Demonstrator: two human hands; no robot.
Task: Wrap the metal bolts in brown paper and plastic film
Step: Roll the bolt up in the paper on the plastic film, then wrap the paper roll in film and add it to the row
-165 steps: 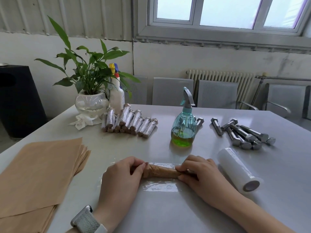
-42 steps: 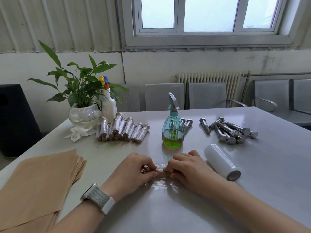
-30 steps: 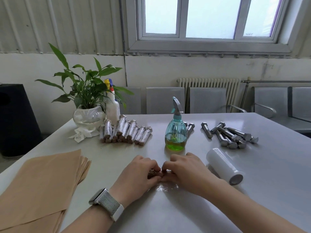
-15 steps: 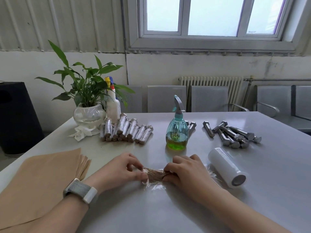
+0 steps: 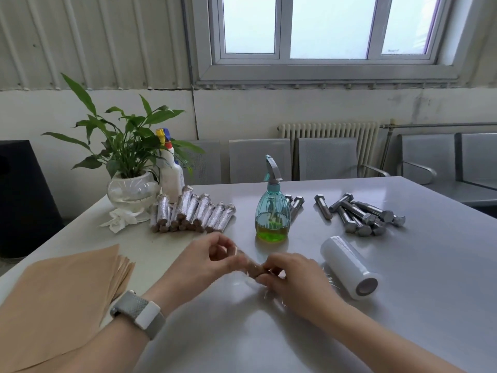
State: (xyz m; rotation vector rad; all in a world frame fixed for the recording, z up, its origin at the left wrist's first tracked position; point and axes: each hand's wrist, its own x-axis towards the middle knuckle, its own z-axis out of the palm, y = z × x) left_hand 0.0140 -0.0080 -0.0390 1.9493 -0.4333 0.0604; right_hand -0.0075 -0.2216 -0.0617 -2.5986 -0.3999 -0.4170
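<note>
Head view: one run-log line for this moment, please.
left hand: pinches wrapped bolt | right hand: grips it | film roll: on table

Soft daylight from the window (image 5: 322, 25) at 12 o'clock; glare on the worktop (image 5: 403, 265); hands motion-blurred; edges bowed.

A teal spray bottle (image 5: 272, 214) stands mid-surface; a potted plant (image 5: 126, 154), white bottle (image 5: 171, 176) and crumpled tissue (image 5: 119, 220) sit far left

Single head-worn view, forward and down over the table (image 5: 403, 305), close.
</note>
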